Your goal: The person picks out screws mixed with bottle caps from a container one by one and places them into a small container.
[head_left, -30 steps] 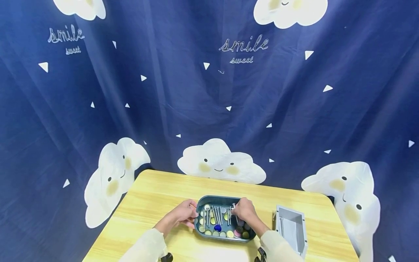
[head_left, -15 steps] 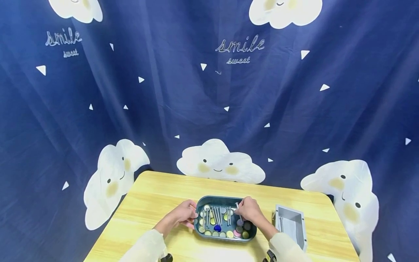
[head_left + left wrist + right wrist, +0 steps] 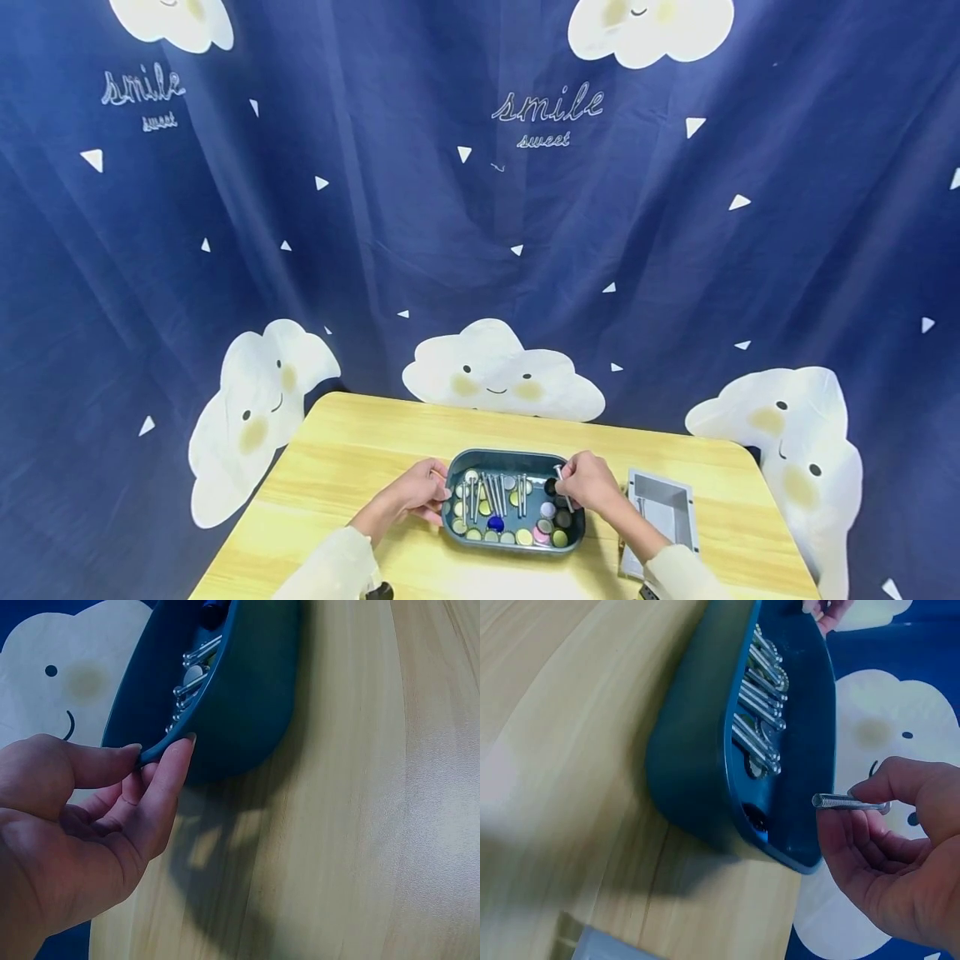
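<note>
A dark teal bin with rounded corners holds several silver bolts and round caps in pale yellow, pink, blue and black. My left hand pinches its left rim between thumb and fingers, as the left wrist view shows close up. Over the right end of the bin, my right hand pinches one bolt between thumb and forefinger. Its threaded end points out past the fingertips, and its middle is covered by the thumb. The bolts in the bin lie side by side in a loose row.
To the right stands a grey box, partly hidden by the right forearm, with a bolt inside it. Both are on a light wooden table. A blue curtain with white clouds hangs behind.
My right hand has moved right and lifted a bolt off the bin's contents, toward the bin's right rim. The left hand keeps its hold on the rim.
</note>
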A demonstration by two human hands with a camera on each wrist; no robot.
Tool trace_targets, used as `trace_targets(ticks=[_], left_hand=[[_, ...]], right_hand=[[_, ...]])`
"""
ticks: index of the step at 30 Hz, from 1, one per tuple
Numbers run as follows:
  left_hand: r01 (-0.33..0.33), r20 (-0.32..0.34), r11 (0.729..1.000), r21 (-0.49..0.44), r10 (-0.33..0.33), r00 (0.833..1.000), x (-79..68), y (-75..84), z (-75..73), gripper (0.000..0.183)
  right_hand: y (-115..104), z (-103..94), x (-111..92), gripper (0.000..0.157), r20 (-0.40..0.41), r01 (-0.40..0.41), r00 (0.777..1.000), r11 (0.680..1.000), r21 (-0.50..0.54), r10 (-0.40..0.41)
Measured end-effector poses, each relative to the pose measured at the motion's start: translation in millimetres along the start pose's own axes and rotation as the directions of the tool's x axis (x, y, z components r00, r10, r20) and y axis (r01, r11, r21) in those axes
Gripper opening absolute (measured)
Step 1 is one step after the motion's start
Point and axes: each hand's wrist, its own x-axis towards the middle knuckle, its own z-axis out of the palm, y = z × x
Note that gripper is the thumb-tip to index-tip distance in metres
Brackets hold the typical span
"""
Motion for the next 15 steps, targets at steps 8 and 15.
trace_targets(ticks=[8,15], left_hand=[[0.001,-0.004,1.000,0.001,-0.001,1.000,-0.1,2.1,-0.7,0.042],[0.003,0.001,1.000,0.002,-0.003,1.000,0.0,2.2,-1.1,0.043]], right_hand=[[4,-13.9,-6,0.021,-0.014,-0.008,1.000,1.000,-0.022,0.008],[8,-25.6,-11,0.021,-0.041,-0.021,0.999,0.999,-0.040,0.019]])
